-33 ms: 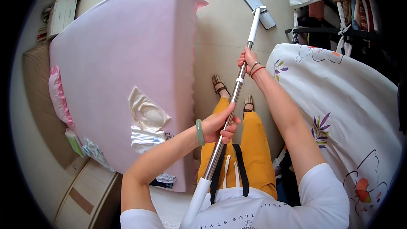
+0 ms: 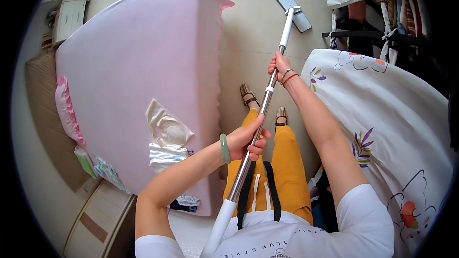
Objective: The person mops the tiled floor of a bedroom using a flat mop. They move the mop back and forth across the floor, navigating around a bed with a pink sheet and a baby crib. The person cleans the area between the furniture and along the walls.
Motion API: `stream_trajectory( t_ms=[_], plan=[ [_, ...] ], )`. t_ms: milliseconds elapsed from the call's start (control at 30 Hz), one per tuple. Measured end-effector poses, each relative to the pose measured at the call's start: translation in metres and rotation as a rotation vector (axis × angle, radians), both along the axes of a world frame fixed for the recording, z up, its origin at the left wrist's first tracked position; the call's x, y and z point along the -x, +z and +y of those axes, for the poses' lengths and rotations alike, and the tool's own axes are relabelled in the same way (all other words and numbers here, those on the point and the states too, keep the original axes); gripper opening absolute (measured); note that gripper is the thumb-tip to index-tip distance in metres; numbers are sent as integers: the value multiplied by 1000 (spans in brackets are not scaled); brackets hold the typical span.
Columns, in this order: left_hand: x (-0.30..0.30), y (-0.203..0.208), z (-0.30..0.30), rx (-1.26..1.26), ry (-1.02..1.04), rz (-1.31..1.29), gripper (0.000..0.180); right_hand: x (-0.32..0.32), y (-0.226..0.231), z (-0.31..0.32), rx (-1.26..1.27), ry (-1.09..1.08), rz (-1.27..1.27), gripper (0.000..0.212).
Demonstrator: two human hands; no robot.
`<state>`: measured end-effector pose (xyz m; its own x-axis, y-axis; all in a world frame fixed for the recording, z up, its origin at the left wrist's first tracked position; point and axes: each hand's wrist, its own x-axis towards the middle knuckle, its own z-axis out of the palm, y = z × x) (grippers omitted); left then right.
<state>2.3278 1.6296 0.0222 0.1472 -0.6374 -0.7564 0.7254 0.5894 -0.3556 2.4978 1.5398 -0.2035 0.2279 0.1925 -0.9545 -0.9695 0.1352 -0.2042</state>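
One flat mop (image 2: 266, 100) is being gripped along its steel pole (image 2: 241, 172) by the left hand (image 2: 244, 142), near the body, and the right hand (image 2: 281, 67), farther along. Its grey head (image 2: 283, 0) is being supported by the far floor (image 2: 248, 21). At left, white garments (image 2: 168, 131) are being borne by a pink-covered bed (image 2: 129, 67); at right, hanging clothes (image 2: 404, 16) are being shown beyond a patterned white cloth (image 2: 382, 110).

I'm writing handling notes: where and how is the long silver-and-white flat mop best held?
Likely by its slim, straight silver metal pole, left hand from the left, right hand from the right, farther along: the pole slants lengthwise away, narrow enough to wrap, while its rectangular grey head is broad.
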Motion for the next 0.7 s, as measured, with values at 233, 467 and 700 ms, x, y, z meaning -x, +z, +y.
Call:
stream_trajectory(
  t_ms=[233, 467, 700],
  plan=[
    [25, 34, 20, -76, 79, 84, 42, 36, 24, 26, 153, 58, 22, 34],
    [20, 62, 42, -156, -62, 63, 40, 47, 59, 44, 104, -42, 103, 35],
    [-82, 38, 85, -114, 4, -52, 41, -76, 41, 94, 152, 7, -60, 34]
  ],
)
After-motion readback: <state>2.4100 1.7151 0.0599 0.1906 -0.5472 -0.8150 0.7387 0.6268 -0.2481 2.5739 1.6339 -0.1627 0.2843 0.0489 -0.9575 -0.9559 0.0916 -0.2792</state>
